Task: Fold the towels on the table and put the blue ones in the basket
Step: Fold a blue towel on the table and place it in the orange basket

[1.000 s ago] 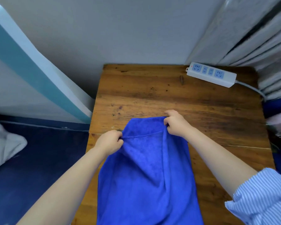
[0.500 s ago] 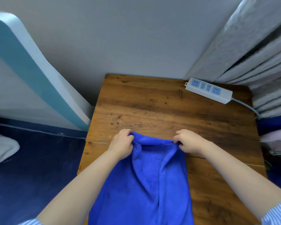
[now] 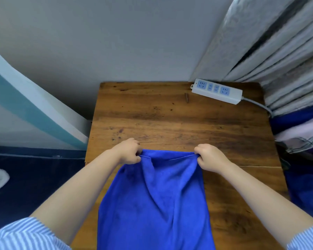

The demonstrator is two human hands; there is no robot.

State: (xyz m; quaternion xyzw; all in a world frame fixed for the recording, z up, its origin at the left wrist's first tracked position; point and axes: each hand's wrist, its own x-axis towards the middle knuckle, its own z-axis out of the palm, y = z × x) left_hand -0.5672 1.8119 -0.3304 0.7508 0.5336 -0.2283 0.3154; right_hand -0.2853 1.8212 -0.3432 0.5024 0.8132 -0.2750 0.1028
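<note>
Spreading comes first here, judging by the layout: the worn brown wooden tabletop (image 3: 170,120) takes up most of the view, pushed against a grey wall w/ pleated grey curtains at the right. On its near half lies the bright blue microfibre towel (image 3: 155,204), the task's thing, running from mid-tabletop back toward the person and off the bottom of the frame; it's rumpled, w/ long creases down the middle, so not flat yet and no fold visible. Both hands are clamped on its far edge, set apart from each other: left hand (image 3: 129,151) pinches the far-left corner, right hand (image 3: 209,156) pinches the far-right corner, fingers curled round the hem, which is drawn fairly taut btwn them and sits low, at or just over the wood (can't tell if it touches). Step in hand, as I read it: squaring the towel up ahead of the first fold. Next move prob. calls for laying that edge down flat, smoothing the creases, then carrying the far corners back to meet the near ones, keeping both hands level so the hem stays straight. No basket clearly in view; a pile of pale and blue cloth sits off the right edge, could be other towels, can't say. Smallest item: a white power strip w/ blue sockets (image 3: 216,91) at the far-right corner, well apart from the towel, cable trailing off right.
</note>
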